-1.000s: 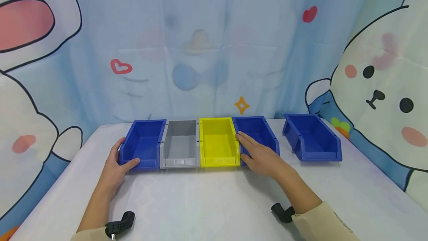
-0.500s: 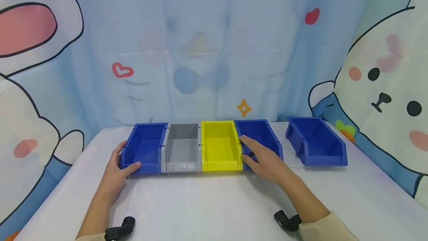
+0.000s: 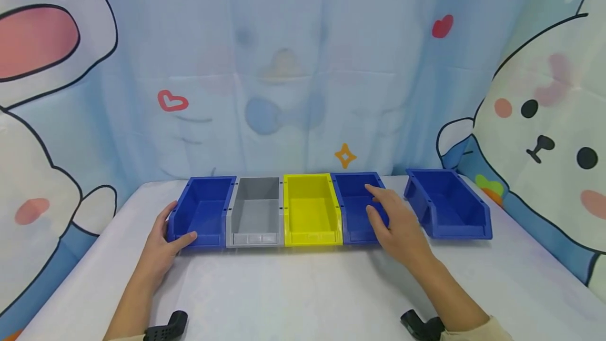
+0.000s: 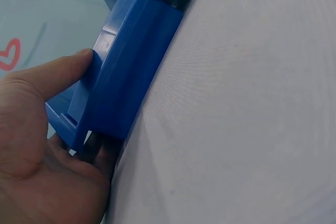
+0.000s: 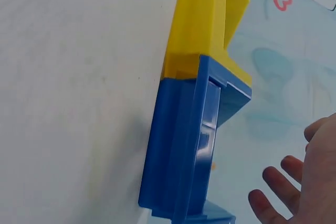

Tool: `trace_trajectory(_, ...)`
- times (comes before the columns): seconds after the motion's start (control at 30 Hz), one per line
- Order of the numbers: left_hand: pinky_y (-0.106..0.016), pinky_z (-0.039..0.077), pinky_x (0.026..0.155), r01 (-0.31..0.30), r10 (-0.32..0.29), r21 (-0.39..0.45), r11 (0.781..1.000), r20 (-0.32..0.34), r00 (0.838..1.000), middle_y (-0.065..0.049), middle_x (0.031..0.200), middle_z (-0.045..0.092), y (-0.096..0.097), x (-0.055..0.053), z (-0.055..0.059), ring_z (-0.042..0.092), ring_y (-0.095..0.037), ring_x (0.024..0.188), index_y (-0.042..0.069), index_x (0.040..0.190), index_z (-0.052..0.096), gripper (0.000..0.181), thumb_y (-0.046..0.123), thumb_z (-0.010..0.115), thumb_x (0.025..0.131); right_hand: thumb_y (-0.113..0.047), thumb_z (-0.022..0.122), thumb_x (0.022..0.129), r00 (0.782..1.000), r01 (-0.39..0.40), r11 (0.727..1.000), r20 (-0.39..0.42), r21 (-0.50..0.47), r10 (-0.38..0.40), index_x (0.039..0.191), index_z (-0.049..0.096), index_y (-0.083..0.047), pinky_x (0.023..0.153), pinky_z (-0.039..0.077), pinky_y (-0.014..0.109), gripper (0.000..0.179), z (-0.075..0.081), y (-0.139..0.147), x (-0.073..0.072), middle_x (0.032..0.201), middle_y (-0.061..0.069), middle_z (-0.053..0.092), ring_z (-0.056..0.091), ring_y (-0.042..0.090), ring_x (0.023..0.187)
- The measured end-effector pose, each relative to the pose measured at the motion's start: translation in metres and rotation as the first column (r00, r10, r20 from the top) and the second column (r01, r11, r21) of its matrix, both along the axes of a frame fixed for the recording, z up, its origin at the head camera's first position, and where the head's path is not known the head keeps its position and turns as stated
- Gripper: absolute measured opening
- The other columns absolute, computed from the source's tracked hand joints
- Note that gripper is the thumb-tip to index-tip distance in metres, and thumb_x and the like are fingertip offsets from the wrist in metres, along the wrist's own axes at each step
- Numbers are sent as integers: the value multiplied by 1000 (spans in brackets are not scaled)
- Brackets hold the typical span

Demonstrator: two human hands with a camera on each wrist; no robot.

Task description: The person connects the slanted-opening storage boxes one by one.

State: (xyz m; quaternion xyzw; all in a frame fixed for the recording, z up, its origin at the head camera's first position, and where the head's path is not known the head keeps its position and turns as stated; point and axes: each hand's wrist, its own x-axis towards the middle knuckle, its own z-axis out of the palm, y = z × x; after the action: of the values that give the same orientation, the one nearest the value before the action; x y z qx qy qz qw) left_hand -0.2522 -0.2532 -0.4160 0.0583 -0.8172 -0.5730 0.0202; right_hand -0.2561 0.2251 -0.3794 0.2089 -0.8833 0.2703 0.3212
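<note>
At the left end of a row of bins, my left hand (image 3: 158, 250) grips a blue storage bin (image 3: 203, 213); the thumb lies on its front lip and the fingers go round its outer side, as the left wrist view also shows. A grey bin (image 3: 258, 209) and a yellow bin (image 3: 312, 212) follow, side by side. Another blue bin (image 3: 355, 228) closes the row on the right. My right hand (image 3: 402, 230) hovers over that bin's right part with spread, loosely bent fingers holding nothing; in the right wrist view the fingers (image 5: 281, 187) are apart from the bin.
A separate blue bin (image 3: 450, 207) stands to the right of the row, with a gap between. A white cloth (image 3: 284, 293) covers the table. Behind it hangs a light blue curtain (image 3: 293, 67) with cartoon prints.
My right hand has left the wall between the yellow bin and the right blue bin and moved right. My left hand keeps its grip. The bins stay in their row.
</note>
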Motion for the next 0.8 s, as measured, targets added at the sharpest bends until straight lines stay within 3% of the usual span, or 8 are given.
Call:
trace_trajectory(0.3, -64, 12, 127, 3, -3, 6, 1000, -2, 1000, -16, 175, -5, 0, 0, 0, -1, -43, 161, 30, 168, -2, 103, 19, 72, 98, -4, 60, 99, 992, 83, 991, -82, -104, -92, 143, 58, -4, 100, 46, 64, 45, 1, 22, 5, 135, 21, 64, 56, 43, 126)
trace_trajectory(0.53, -64, 13, 127, 4, -4, 13, 1000, 0, 1000, -16, 175, -5, 0, -1, -3, -1, -42, 161, 30, 168, -3, 104, 20, 73, 97, -5, 57, 99, 980, 164, 975, -89, -150, -179, 141, 59, -3, 100, 44, 65, 42, -2, 37, 1, 137, 24, 61, 52, 45, 127)
trace_trajectory(0.8, -65, 14, 127, -3, 3, 7, 1000, 3, 1000, -17, 175, -3, 0, -1, -1, 1, -43, 161, 31, 168, -2, 103, 20, 73, 98, -6, 54, 100, 967, 198, 959, -120, -204, -225, 138, 61, -1, 103, 41, 64, 39, -4, 50, -2, 135, 26, 61, 52, 47, 125)
